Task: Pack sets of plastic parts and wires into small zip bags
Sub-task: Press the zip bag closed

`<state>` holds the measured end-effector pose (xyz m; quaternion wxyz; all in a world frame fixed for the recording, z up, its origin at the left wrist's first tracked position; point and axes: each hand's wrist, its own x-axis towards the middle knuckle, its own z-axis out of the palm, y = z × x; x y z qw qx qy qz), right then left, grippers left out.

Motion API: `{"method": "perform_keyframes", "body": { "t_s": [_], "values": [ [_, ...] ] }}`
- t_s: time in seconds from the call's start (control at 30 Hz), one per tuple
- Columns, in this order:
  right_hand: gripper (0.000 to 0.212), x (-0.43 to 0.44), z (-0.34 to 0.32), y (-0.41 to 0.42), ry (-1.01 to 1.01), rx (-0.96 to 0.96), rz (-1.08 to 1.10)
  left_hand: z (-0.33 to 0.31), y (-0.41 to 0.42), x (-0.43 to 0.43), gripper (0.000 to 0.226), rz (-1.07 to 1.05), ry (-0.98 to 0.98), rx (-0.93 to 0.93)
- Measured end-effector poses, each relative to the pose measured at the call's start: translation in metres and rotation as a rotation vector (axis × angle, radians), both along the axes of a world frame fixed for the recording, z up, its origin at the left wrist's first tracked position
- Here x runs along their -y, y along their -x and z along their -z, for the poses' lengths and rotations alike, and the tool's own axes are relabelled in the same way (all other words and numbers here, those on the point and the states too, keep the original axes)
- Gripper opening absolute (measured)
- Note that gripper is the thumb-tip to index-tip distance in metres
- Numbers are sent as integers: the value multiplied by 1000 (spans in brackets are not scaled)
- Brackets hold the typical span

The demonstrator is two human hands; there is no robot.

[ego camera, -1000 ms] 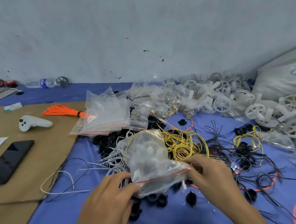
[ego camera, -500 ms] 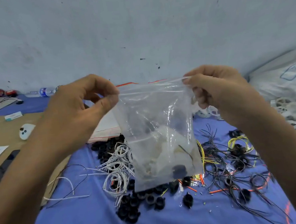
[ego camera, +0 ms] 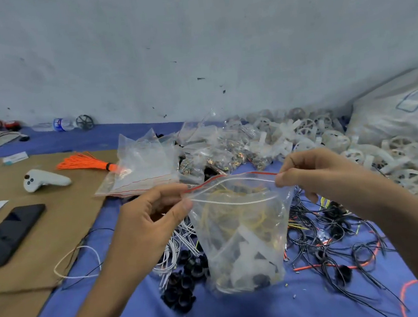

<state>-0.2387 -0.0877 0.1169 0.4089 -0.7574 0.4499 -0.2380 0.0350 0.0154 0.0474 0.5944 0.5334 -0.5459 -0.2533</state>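
I see the zip bag [ego camera: 240, 232] hanging upright between both grips: the left grip [ego camera: 147, 220] pinches one top corner and the right grip [ego camera: 314, 173] pinches the other, with the mouth gaping (red strip on the far lip). Inside are a white plastic part [ego camera: 248, 256], yellow wire [ego camera: 254, 220] and a black ring [ego camera: 260, 278]. Below is the blue-covered worktop [ego camera: 218, 316], and behind it a grey wall [ego camera: 192, 45].

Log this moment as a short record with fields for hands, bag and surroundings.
left hand: pinches the left end of the zip bag's mouth
right hand: pinches the right end
zip bag: upright, mouth open
contents: white plastic part, black part, yellow wire
nearby: black rings and white wires on blue cloth; phone on cardboard
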Motion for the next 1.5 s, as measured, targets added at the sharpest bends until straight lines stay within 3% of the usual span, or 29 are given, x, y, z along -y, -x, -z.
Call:
{"method": "perform_keyframes", "body": {
  "t_s": [0.17, 0.3, 0.4, 0.5, 0.57, 0.8, 1.13, 1.5],
  "values": [
    [22, -1, -2, -10, 70, 12, 29, 3, 1, 2, 17, -6, -1, -24],
    [18, -12, -9, -31, 496, -38, -11, 5, 5, 3, 18, -43, 14, -5],
    [20, -26, -18, -58, 667, -91, -214, 8, 8, 3, 14, -48, 14, 21],
    [26, -28, -19, -83, 683, -338, -363, 9, 12, 2, 8, -36, 37, 52],
    [19, -26, -17, -92, 685, -393, -390, 9, 14, 0, 7, -41, 49, 92],
    [12, -26, -10, -96, 654, -317, -406, 11, 13, -3, 8, -69, 68, 108],
    [14, -24, -2, -85, 695, -371, -349, 10, 13, -2, 19, -88, 59, 155],
    [14, -26, 4, -71, 698, -370, -319, 3, 20, 1, 7, -93, 72, 372]
  ]
}}
